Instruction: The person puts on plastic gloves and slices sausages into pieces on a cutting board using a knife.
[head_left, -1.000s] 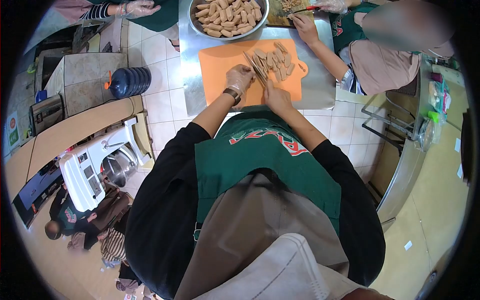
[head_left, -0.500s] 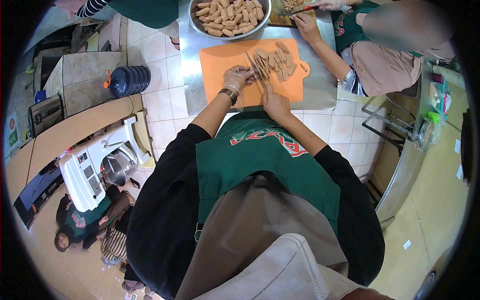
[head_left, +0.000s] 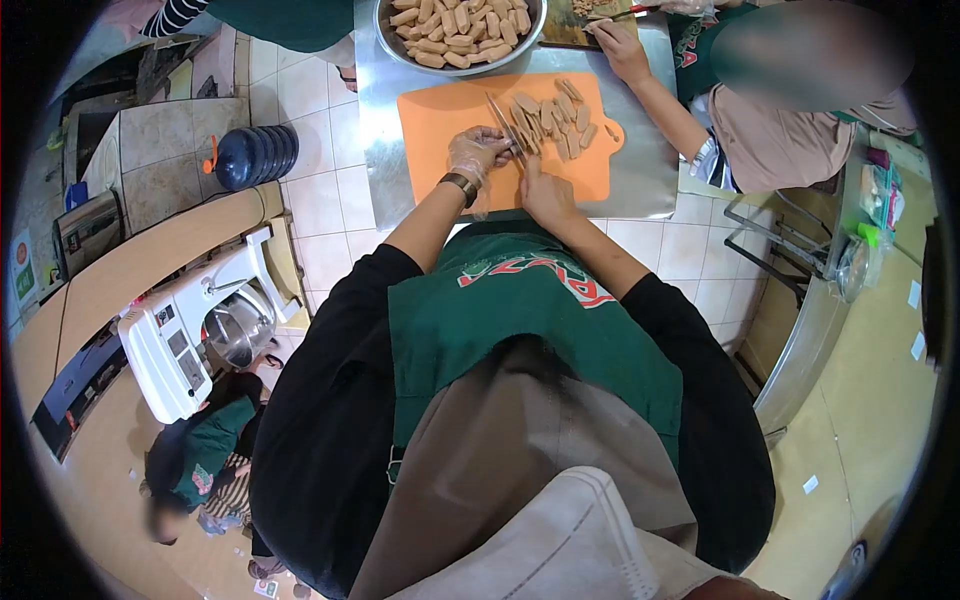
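Observation:
On the orange cutting board (head_left: pixel 430 130) lie brown sausage slices (head_left: pixel 553 118), loosely heaped and spread toward the right. My right hand (head_left: pixel 548 197), without a glove, is closed on the handle of a knife (head_left: pixel 504 122). The blade points up and left along the left side of the slices. My left hand (head_left: pixel 478 155) wears a clear plastic glove, with a watch at the wrist. Its fingers are bent together close against the left of the blade. Whatever they pinch is hidden by the fingers and the knife.
A metal bowl (head_left: pixel 541 28) full of sausages stands behind the board on the steel table (head_left: pixel 384 175). At right, a co-worker's hand (head_left: pixel 622 52) rests by another board (head_left: pixel 560 38) with a red-handled knife. A water jug (head_left: pixel 258 158) and stand mixer (head_left: pixel 190 335) are to the left.
The knife and my right hand have shifted slightly left and up. My left hand stays nearly in place. At lower left, a person has bent or moved downward.

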